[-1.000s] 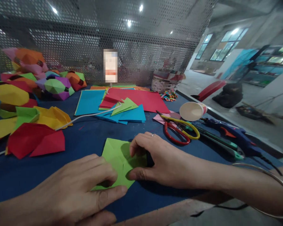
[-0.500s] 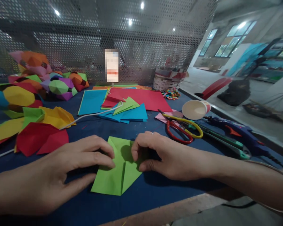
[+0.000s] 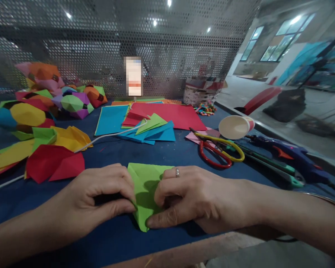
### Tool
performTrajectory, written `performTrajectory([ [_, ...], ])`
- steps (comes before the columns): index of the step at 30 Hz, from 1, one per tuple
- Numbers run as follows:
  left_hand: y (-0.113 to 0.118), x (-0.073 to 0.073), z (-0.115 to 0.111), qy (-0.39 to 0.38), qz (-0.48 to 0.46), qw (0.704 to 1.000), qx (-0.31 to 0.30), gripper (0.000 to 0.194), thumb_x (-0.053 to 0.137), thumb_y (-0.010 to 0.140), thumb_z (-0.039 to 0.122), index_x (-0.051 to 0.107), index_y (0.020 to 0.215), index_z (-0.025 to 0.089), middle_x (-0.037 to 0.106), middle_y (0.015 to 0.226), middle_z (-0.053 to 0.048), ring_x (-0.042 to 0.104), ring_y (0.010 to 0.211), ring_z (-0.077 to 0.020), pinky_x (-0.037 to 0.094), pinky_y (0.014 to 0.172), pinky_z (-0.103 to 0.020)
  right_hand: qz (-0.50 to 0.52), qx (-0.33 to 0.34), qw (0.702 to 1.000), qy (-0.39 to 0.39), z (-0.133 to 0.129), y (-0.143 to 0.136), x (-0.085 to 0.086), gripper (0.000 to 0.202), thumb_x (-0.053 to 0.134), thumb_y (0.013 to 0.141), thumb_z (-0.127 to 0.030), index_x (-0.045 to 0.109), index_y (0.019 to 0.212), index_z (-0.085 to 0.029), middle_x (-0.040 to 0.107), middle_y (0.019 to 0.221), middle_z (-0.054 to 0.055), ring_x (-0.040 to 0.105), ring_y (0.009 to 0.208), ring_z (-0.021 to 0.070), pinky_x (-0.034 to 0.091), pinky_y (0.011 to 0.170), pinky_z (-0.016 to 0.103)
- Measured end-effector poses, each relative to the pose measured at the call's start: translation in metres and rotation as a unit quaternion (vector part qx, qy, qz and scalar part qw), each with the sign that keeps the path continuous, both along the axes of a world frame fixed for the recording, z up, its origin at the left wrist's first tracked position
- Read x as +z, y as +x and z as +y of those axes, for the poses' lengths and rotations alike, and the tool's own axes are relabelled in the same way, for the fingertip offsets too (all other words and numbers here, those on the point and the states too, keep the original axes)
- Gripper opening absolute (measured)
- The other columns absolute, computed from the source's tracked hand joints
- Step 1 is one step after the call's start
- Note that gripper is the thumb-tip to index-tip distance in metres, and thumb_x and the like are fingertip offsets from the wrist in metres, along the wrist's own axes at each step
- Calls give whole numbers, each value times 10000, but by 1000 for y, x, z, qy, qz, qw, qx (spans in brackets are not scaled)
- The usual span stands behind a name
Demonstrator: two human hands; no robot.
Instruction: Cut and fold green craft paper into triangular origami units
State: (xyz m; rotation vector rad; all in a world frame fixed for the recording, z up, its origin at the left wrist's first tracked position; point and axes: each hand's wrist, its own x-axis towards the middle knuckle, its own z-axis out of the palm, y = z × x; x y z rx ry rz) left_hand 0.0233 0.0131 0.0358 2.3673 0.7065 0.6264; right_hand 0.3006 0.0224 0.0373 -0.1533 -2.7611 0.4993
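Folded green paper (image 3: 145, 188) could crease askew under uneven pressure.
Left hand (image 3: 100, 193) pinches its nine-o'clock edge; right hand (image 3: 192, 197) holds around four o'clock.

Taking the green paper (image 3: 145, 186) as landmark, the left hand (image 3: 108, 197) pinches its left edge and the right hand (image 3: 184, 193) presses its right side. Beyond it lies red paper (image 3: 178, 113); right of it are scissors (image 3: 222, 147), then a paper cup (image 3: 234, 126); left of it, folded red paper (image 3: 54, 162).

Scissors (image 3: 219, 140) & cup (image 3: 234, 127) obstr., far R
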Motion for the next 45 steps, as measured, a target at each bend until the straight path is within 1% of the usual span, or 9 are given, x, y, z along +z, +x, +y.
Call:
performTrajectory([
  [5, 11, -8, -1, -3, -24, 999, 39, 117, 692, 957, 234, 693, 843, 260, 694, 809, 80, 644, 771, -83, 477, 728, -165, -13, 7, 1000, 10, -3, -1, 2, 291, 557, 1008, -116, 764, 1208, -164, 701, 1051, 61, 554, 895, 163, 448, 784, 298],
  [13, 23, -10, -5, 10, 31, 994, 104, 152, 627, 883, 165, 649, 748, 232, 648, 726, 55, 580, 725, -140, 412, 697, -279, -8, 7, 1000, 9, -4, -2, 1, 280, 524, 1037, -145, 758, 1190, -158, 718, 1063, 61, 596, 960, 159, 461, 816, 292],
  [17, 22, -15, -6, 11, 31, 994, 105, 156, 610, 913, 195, 649, 768, 235, 651, 736, 45, 571, 730, -158, 389, 706, -308, -3, 10, 1000, -1, -4, -2, 0, 266, 551, 1008, -109, 762, 1165, -150, 729, 1066, 62, 617, 964, 157, 479, 828, 292],
  [21, 22, -16, -4, 16, 30, 994, 104, 154, 633, 927, 222, 635, 773, 233, 635, 740, 54, 564, 726, -154, 384, 723, -312, 42, 18, 998, -30, -3, -2, -2, 311, 548, 914, -17, 777, 1102, -114, 741, 1032, 74, 655, 957, 159, 511, 846, 273],
  [26, 22, -15, -5, 16, 20, 995, 97, 154, 637, 934, 228, 629, 780, 234, 638, 751, 62, 570, 722, -146, 374, 703, -302, 51, -26, 995, -85, -9, -4, -2, 406, 487, 904, -20, 706, 1243, -61, 734, 1051, 113, 668, 931, 165, 539, 801, 258],
  [32, 26, -8, -6, 1, 51, 993, 107, 144, 664, 919, 258, 650, 779, 231, 644, 754, 60, 584, 732, -151, 391, 743, -306, -19, -15, 999, -27, -13, -8, 0, 425, 504, 901, -79, 706, 1274, -95, 651, 997, 95, 584, 892, 180, 496, 805, 287],
  [35, 25, -10, -4, 31, 49, 990, 130, 183, 704, 905, 305, 614, 767, 225, 617, 738, 68, 560, 720, -151, 387, 793, -325, -39, -15, 999, -18, -14, -8, 2, 447, 500, 895, -70, 709, 1287, -115, 638, 995, 80, 582, 895, 181, 486, 808, 299],
  [40, 20, -15, 0, 67, 67, 979, 179, 252, 762, 841, 381, 584, 747, 229, 594, 737, 49, 535, 724, -181, 385, 713, -326, -47, -8, 998, -28, -14, -9, 3, 456, 482, 897, -74, 698, 1297, -100, 661, 1007, 96, 602, 931, 188, 483, 824, 308],
  [45, 10, -7, 10, 64, 78, 975, 200, 271, 768, 804, 411, 597, 697, 230, 613, 727, 32, 566, 718, -189, 411, 703, -323, -50, -14, 999, -16, -14, -10, 4, 463, 495, 889, -80, 695, 1304, -125, 642, 935, 75, 560, 824, 185, 457, 748, 313],
])
